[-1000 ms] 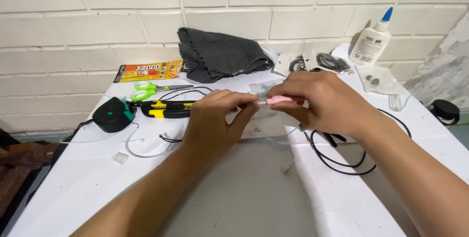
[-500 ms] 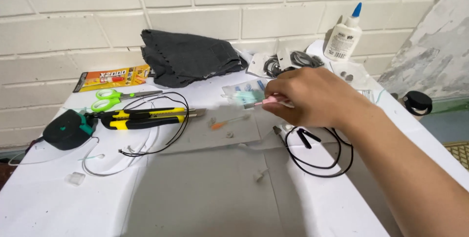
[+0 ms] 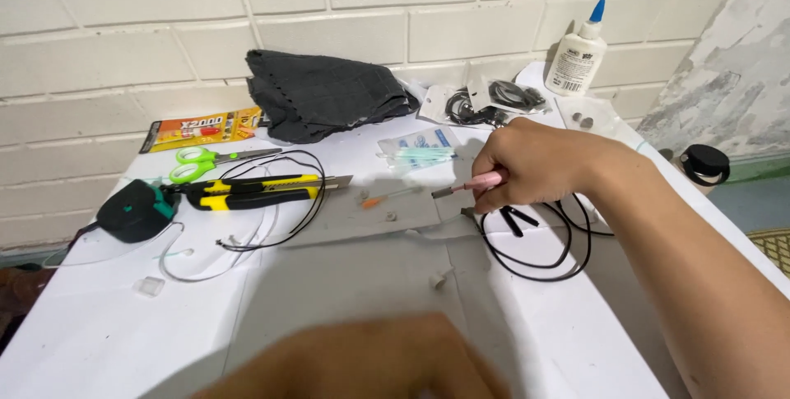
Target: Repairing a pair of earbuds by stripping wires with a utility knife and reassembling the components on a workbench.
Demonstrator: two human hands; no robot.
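The right hand (image 3: 535,164) is closed around a thin pink tool (image 3: 473,184), tip over the tabletop (image 3: 346,284) centre, just above a looped black cable (image 3: 535,243). The left hand (image 3: 362,362) is a near blur; I cannot tell its grip. A snag on the cable could drag small parts off.

I see a flat orange and yellow card pack (image 3: 200,129) lying against the brick wall at the bench's back left. A clear plastic bag (image 3: 415,150) with pale blue contents lies mid-bench. A white bottle (image 3: 578,57) with a blue tip carries a white label, back right.
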